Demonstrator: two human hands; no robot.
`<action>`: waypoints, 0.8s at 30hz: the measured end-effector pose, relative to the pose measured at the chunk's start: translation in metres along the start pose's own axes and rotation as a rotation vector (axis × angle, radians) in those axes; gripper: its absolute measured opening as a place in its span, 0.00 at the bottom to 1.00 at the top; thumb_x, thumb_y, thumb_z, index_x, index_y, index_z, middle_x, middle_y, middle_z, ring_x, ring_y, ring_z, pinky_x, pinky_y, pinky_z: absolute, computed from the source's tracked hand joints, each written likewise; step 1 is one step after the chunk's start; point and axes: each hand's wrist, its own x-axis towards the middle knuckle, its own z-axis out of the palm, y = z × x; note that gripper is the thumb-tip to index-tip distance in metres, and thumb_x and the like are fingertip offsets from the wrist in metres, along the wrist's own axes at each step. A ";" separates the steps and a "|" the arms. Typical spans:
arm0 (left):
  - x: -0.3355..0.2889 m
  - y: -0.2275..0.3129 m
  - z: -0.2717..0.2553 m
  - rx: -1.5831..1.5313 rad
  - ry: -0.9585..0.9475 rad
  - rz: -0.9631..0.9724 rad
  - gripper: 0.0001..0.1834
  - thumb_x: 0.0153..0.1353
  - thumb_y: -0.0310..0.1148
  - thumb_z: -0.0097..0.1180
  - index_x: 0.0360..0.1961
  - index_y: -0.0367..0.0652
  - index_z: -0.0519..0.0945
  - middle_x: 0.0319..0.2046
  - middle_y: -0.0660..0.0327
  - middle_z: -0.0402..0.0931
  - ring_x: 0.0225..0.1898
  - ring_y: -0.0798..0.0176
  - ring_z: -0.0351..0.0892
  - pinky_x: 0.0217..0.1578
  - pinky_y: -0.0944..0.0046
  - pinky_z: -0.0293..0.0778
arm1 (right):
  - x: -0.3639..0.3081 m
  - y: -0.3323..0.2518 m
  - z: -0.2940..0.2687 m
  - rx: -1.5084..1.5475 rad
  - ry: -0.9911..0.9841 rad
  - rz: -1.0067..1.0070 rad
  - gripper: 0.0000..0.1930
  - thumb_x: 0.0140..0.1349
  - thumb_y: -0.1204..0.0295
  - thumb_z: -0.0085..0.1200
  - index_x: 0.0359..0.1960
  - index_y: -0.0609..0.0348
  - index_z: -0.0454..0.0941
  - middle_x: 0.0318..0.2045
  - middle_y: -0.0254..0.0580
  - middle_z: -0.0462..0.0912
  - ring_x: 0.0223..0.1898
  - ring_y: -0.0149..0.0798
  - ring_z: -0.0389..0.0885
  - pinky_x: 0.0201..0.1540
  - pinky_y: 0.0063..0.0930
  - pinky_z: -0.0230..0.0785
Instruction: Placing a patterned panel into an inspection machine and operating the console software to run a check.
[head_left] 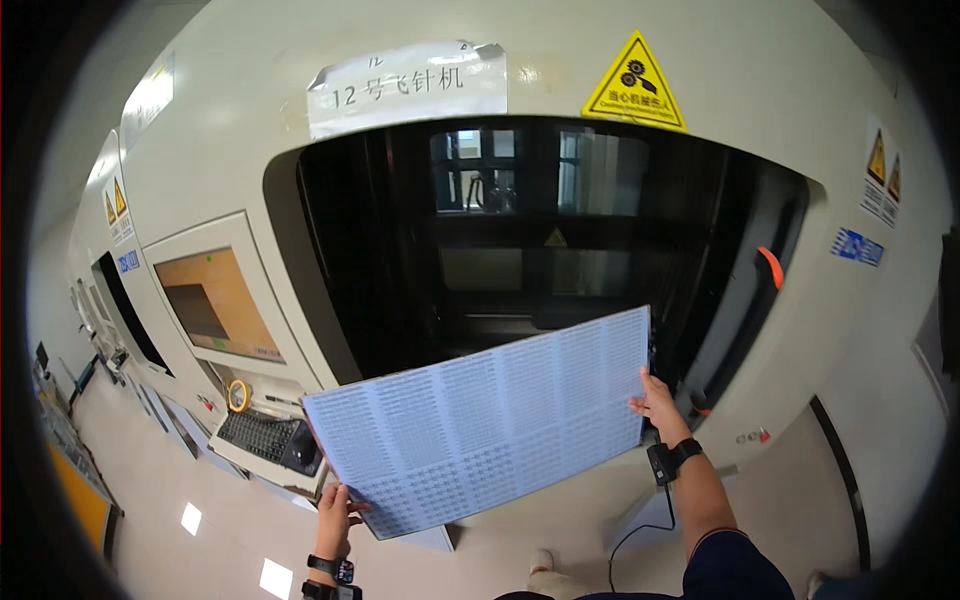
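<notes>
**A wide, pale panel (pixel 490 420) held slantwise by its two ends**

The panel is in the air in front of the person, across the lower part of a machine's (pixel 230 120) dark opening (pixel 380 230); whether it touches the frame, I cannot tell. The left hand (pixel 335 515) pinches its lower left corner, thumb and fingertips close together at the rim. The right hand (pixel 660 405) grips the right end, with digits bent over the front face; any fingers behind are hidden.

Holding it well, I judge, means keeping both grips near the rim so that skin stays off the patterned face, and sharing the weight evenly. The right end sits higher than the left, so raising the left hand would level it. The left grip, on a mere corner, looks the weaker; a hold farther up that side should resist twisting better. The black cable (pixel 674 515) hanging from the right wrist strap (pixel 672 460) is best kept from snagging.

The panel is a thin, flat rectangle, probably stiff, since it shows no clear sag. Its bluish-grey face carries dense rows of tiny repeated marks in upright bands, coarser-looking toward the lower left. The machine's shell is smooth and cream, curving round the opening; its glass throws back window reflections. A ridged black keyboard (pixel 265 438) and a rounded mouse (pixel 300 450) sit on a pale shelf (pixel 262 467) to the left.
</notes>
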 end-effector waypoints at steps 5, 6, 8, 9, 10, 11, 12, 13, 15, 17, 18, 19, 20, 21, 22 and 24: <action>0.074 0.011 0.063 -0.044 0.035 -0.030 0.12 0.68 0.42 0.42 0.39 0.46 0.72 0.28 0.68 0.71 0.25 0.69 0.79 0.20 0.71 0.67 | 0.089 -0.011 0.002 0.050 0.029 -0.029 0.29 0.57 0.40 0.50 0.49 0.50 0.72 0.39 0.34 0.77 0.29 0.32 0.75 0.32 0.26 0.72; 0.089 0.011 0.073 -0.062 0.040 -0.029 0.13 0.68 0.43 0.42 0.39 0.47 0.72 0.28 0.68 0.71 0.25 0.69 0.79 0.21 0.71 0.66 | 0.104 -0.013 0.001 0.053 0.040 -0.031 0.29 0.57 0.41 0.50 0.49 0.49 0.72 0.40 0.34 0.77 0.29 0.32 0.74 0.33 0.26 0.72; 0.122 0.011 0.093 -0.090 0.003 -0.025 0.15 0.68 0.45 0.41 0.40 0.46 0.73 0.29 0.67 0.74 0.25 0.70 0.78 0.22 0.70 0.66 | 0.128 -0.017 -0.002 0.042 0.097 -0.042 0.30 0.56 0.40 0.51 0.51 0.49 0.71 0.40 0.33 0.76 0.30 0.30 0.73 0.34 0.25 0.71; 0.138 0.010 0.103 -0.091 0.000 -0.033 0.15 0.68 0.46 0.41 0.40 0.46 0.73 0.28 0.67 0.75 0.25 0.70 0.78 0.22 0.70 0.66 | 0.138 -0.019 -0.005 0.039 0.112 -0.043 0.30 0.56 0.40 0.51 0.51 0.48 0.71 0.39 0.32 0.76 0.30 0.30 0.73 0.35 0.25 0.71; 0.155 0.010 0.114 -0.094 -0.004 -0.038 0.15 0.68 0.46 0.41 0.40 0.46 0.73 0.28 0.67 0.75 0.25 0.70 0.78 0.22 0.70 0.67 | 0.148 -0.023 -0.007 0.028 0.132 -0.055 0.30 0.56 0.40 0.51 0.51 0.48 0.71 0.39 0.32 0.75 0.30 0.30 0.73 0.35 0.25 0.70; 0.172 0.011 0.125 -0.064 0.005 -0.082 0.15 0.68 0.45 0.41 0.41 0.46 0.73 0.29 0.67 0.75 0.25 0.70 0.78 0.22 0.70 0.67 | 0.157 -0.026 -0.010 0.033 0.133 -0.077 0.30 0.56 0.40 0.51 0.51 0.48 0.71 0.39 0.32 0.75 0.31 0.29 0.73 0.35 0.25 0.70; 0.187 0.011 0.134 -0.077 -0.016 -0.076 0.15 0.68 0.45 0.40 0.41 0.46 0.73 0.30 0.66 0.75 0.25 0.70 0.78 0.22 0.70 0.67 | 0.166 -0.029 -0.012 0.028 0.165 -0.077 0.30 0.56 0.40 0.50 0.51 0.48 0.71 0.39 0.32 0.75 0.31 0.29 0.73 0.35 0.24 0.70; 0.205 0.012 0.144 -0.074 -0.040 -0.061 0.15 0.68 0.45 0.40 0.41 0.46 0.73 0.30 0.67 0.74 0.25 0.70 0.77 0.22 0.70 0.67 | 0.176 -0.034 -0.014 0.007 0.200 -0.053 0.29 0.56 0.40 0.50 0.49 0.48 0.72 0.37 0.32 0.76 0.30 0.28 0.73 0.33 0.23 0.70; 0.238 0.014 0.163 -0.057 -0.066 -0.057 0.15 0.68 0.44 0.39 0.41 0.46 0.73 0.29 0.68 0.73 0.24 0.71 0.76 0.22 0.69 0.67 | 0.191 -0.042 -0.018 0.010 0.230 -0.047 0.29 0.56 0.40 0.50 0.48 0.48 0.72 0.35 0.32 0.76 0.28 0.28 0.72 0.31 0.22 0.70; 0.269 0.013 0.183 -0.108 -0.067 -0.018 0.15 0.68 0.44 0.40 0.39 0.46 0.73 0.27 0.67 0.73 0.23 0.71 0.76 0.20 0.70 0.66 | 0.203 -0.044 -0.022 0.012 0.300 -0.025 0.27 0.56 0.40 0.50 0.44 0.48 0.73 0.31 0.31 0.76 0.25 0.27 0.72 0.28 0.21 0.70; 0.284 0.013 0.193 -0.125 -0.044 -0.013 0.15 0.68 0.45 0.40 0.38 0.45 0.73 0.25 0.68 0.73 0.22 0.72 0.76 0.18 0.71 0.65 | 0.208 -0.044 -0.024 0.005 0.284 -0.045 0.27 0.56 0.40 0.50 0.44 0.48 0.73 0.31 0.31 0.76 0.25 0.27 0.72 0.28 0.21 0.70; 0.298 0.012 0.199 -0.140 -0.047 -0.019 0.15 0.68 0.45 0.40 0.38 0.45 0.73 0.25 0.68 0.73 0.22 0.72 0.76 0.18 0.71 0.65 | 0.213 -0.043 -0.025 0.017 0.340 -0.019 0.27 0.56 0.39 0.50 0.44 0.48 0.74 0.30 0.31 0.75 0.24 0.26 0.72 0.27 0.21 0.70; 0.313 0.012 0.207 -0.164 -0.062 0.001 0.15 0.68 0.44 0.40 0.37 0.45 0.73 0.23 0.68 0.72 0.20 0.72 0.75 0.17 0.72 0.63 | 0.218 -0.042 -0.027 0.032 0.396 0.004 0.27 0.56 0.39 0.50 0.43 0.48 0.74 0.28 0.30 0.75 0.23 0.26 0.71 0.27 0.22 0.70; 0.329 0.013 0.215 -0.185 -0.074 0.008 0.15 0.68 0.44 0.41 0.36 0.45 0.73 0.21 0.68 0.72 0.18 0.73 0.75 0.15 0.73 0.62 | 0.223 -0.041 -0.028 0.021 0.398 -0.008 0.27 0.56 0.39 0.50 0.43 0.48 0.74 0.28 0.30 0.75 0.23 0.26 0.71 0.27 0.22 0.70; 0.343 0.012 0.221 -0.202 -0.079 0.019 0.15 0.68 0.44 0.41 0.36 0.45 0.73 0.21 0.68 0.72 0.18 0.73 0.75 0.15 0.73 0.62 | 0.227 -0.040 -0.030 0.030 0.423 -0.009 0.26 0.56 0.39 0.50 0.42 0.47 0.74 0.27 0.30 0.75 0.22 0.26 0.71 0.26 0.21 0.70; 0.366 0.008 0.230 -0.209 -0.117 0.030 0.15 0.68 0.43 0.41 0.35 0.45 0.73 0.19 0.68 0.73 0.16 0.73 0.74 0.14 0.73 0.60 | 0.234 -0.037 -0.033 0.032 0.451 -0.008 0.26 0.56 0.39 0.50 0.41 0.47 0.75 0.25 0.30 0.75 0.20 0.26 0.70 0.25 0.21 0.70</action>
